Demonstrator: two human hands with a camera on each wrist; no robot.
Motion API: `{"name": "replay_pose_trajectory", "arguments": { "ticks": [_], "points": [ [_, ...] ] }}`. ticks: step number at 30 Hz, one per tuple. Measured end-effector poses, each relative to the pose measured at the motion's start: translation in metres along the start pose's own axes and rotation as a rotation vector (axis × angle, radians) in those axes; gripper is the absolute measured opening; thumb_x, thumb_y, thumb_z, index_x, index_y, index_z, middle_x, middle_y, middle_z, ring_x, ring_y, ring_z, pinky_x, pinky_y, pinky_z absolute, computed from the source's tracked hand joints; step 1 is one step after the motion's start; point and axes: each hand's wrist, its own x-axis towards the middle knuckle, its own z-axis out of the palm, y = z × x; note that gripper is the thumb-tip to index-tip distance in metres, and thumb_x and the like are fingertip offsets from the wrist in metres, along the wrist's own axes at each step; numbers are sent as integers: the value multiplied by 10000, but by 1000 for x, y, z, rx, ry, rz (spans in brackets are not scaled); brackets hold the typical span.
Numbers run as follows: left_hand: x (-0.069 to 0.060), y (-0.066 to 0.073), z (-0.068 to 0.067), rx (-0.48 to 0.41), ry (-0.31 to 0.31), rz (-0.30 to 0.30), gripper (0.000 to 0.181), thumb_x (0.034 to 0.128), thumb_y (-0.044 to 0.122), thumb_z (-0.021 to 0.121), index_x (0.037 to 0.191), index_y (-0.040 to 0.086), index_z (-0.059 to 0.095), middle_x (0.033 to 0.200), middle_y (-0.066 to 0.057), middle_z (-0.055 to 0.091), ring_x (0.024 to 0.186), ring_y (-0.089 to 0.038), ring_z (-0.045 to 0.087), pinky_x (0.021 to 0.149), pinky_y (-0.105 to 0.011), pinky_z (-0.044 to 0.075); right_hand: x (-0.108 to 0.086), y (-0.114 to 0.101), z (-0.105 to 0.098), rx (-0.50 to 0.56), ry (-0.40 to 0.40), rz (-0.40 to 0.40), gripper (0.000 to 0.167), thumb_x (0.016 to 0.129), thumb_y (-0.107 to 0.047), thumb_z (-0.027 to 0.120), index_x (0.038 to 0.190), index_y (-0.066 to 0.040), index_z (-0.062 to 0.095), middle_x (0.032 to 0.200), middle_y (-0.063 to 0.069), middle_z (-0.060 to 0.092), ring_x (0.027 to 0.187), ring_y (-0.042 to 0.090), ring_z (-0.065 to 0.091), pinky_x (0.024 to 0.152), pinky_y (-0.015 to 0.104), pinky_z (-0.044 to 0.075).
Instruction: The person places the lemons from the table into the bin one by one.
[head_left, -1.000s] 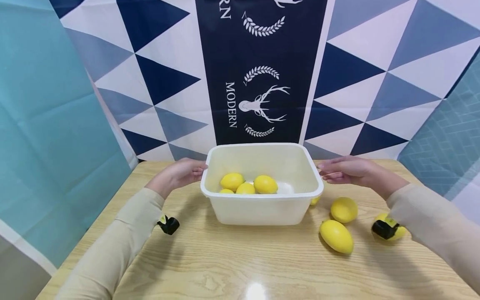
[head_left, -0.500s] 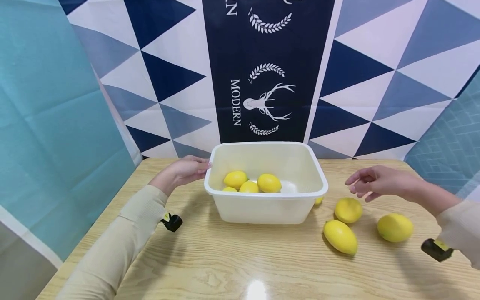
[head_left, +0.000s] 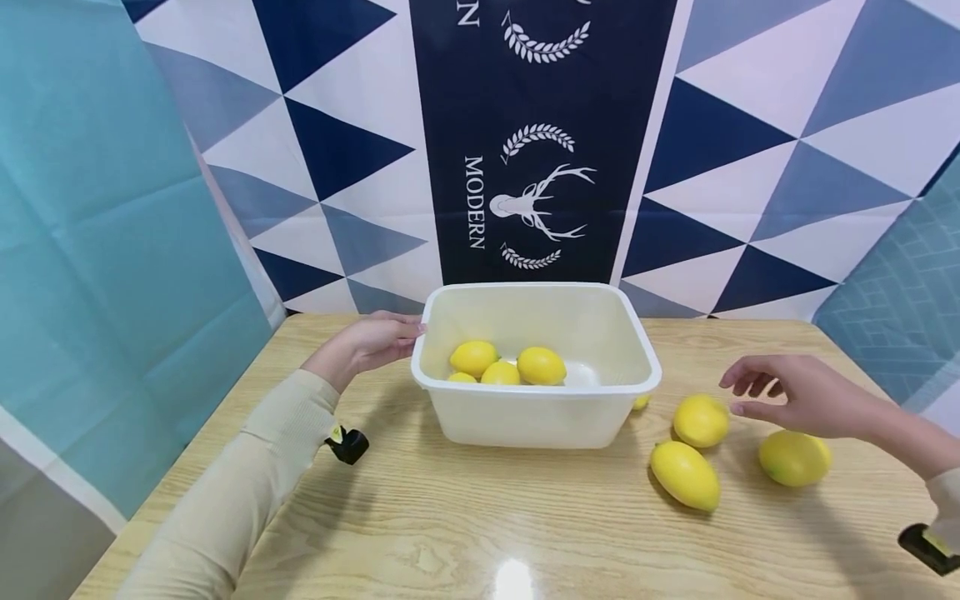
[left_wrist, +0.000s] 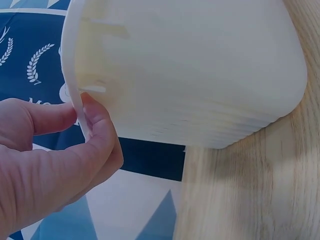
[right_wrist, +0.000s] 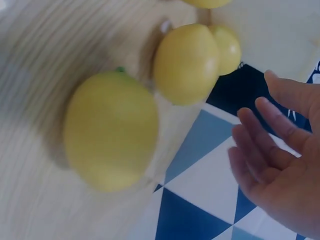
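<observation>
A white plastic tub (head_left: 517,417) stands on the wooden table, with several lemons (head_left: 542,366) lying inside. My left hand (head_left: 371,342) pinches the tub's left rim; in the left wrist view its thumb and curled fingers (left_wrist: 102,132) close over the lip. To the right, my right hand (head_left: 810,393) hovers with relaxed fingers and nothing in them. Just below and left of it sits a round lemon (head_left: 701,421), and beneath it another lemon (head_left: 795,457). A longer lemon (head_left: 685,476) lies nearer the front. In the right wrist view, one lemon (right_wrist: 112,131) looms large, apart from the fingers.
One more lemon (head_left: 640,402) peeks out from behind the tub's right side. A patterned cloth (head_left: 528,100) hangs along the table's back edge. Light blue sheets (head_left: 112,217) hang at both sides. The wooden table (head_left: 420,525) extends in front of the tub.
My right hand has left the tub's right rim and moved right and slightly down, over the loose lemons. The left hand keeps its place at the rim. The view has shifted slightly.
</observation>
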Motion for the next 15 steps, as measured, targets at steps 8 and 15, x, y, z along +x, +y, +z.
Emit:
{"name": "replay_pose_trajectory", "arguments": {
  "ticks": [8, 15],
  "points": [
    [0, -1, 1, -41, 7, -14, 480, 1015, 77, 396, 1470, -43, 303, 919, 9, 466, 659, -49, 411, 771, -152, 455, -21, 14, 12, -160, 149, -182, 563, 515, -128, 910, 1000, -239, 648, 961, -149, 625, 889, -52, 507, 773, 30, 361],
    [-1, -2, 1, -41, 8, 2, 486, 1018, 79, 387, 1477, -44, 284, 959, -2, 467, 643, -37, 395, 764, -145, 446, -42, 21, 15, -202, 110, -173, 638, 510, -287, 926, 1066, -287, 613, 1034, -180, 590, 946, -46, 495, 809, 3, 330]
  ]
}}
